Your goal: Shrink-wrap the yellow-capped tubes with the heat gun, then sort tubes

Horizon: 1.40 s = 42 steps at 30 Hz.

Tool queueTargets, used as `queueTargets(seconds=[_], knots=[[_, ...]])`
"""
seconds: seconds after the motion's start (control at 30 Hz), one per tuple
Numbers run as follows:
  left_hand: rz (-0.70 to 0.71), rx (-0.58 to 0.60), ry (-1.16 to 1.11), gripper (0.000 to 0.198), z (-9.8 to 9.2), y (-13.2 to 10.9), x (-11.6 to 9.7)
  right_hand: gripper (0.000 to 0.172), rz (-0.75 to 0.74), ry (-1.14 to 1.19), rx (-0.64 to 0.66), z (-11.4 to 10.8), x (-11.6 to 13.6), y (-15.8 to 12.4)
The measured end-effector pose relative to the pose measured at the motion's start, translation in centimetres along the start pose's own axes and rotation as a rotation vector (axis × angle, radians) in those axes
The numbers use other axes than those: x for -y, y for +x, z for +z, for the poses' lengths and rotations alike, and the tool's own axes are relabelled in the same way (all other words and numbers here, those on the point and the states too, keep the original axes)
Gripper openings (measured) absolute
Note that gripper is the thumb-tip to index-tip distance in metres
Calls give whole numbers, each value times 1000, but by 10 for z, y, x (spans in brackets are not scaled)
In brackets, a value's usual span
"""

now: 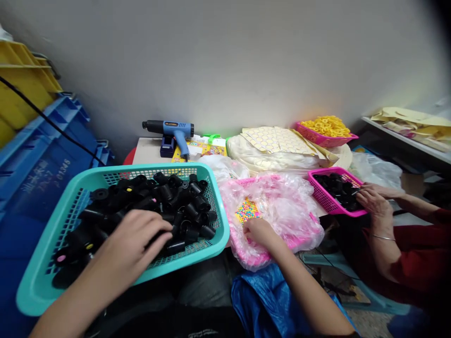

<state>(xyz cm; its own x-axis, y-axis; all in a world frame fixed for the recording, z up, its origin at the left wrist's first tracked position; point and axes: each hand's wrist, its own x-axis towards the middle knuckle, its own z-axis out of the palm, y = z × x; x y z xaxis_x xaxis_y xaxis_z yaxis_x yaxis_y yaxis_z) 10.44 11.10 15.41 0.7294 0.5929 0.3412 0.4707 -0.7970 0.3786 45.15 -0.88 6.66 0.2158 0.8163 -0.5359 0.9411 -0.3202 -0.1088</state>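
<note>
My left hand [144, 234] is over the front of a teal plastic basket [220, 220] heaped with short black plastic cylinders [165, 190]. Its fingers are curved and a gap shows between them and the thumb; I see nothing held there. Some of the black parts have yellow or pink dots on their ends. In a pink basket lined with clear plastic [285, 202], my right hand [259, 232] has its fingers pressed together at the edge of a small pile of colourful beads [247, 210]. What lies between those fingertips is hidden.
A blue heat gun [179, 134] stands behind the teal basket. Sheets of round yellow stickers [275, 140] and a basket of yellow rings [326, 126] lie at the back. On the right, another person's hands [375, 202] reach into a pink basket [326, 199]. Blue crates [52, 155] are at left.
</note>
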Motion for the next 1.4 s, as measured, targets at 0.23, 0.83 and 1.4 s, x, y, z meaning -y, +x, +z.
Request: queueTargets(seconds=[0.23,0.83,1.4], knots=[[-63,397,66,26,18,19,-33,25,-29,-82,9,-6,-4,-1],[-315,-5,-528,34,4,-28,-33,35,-206,706,-289,-33,21,-36],[-134,-32,-434,37,22,-41,-54,6,-747,983,-391,-56,162,-74]])
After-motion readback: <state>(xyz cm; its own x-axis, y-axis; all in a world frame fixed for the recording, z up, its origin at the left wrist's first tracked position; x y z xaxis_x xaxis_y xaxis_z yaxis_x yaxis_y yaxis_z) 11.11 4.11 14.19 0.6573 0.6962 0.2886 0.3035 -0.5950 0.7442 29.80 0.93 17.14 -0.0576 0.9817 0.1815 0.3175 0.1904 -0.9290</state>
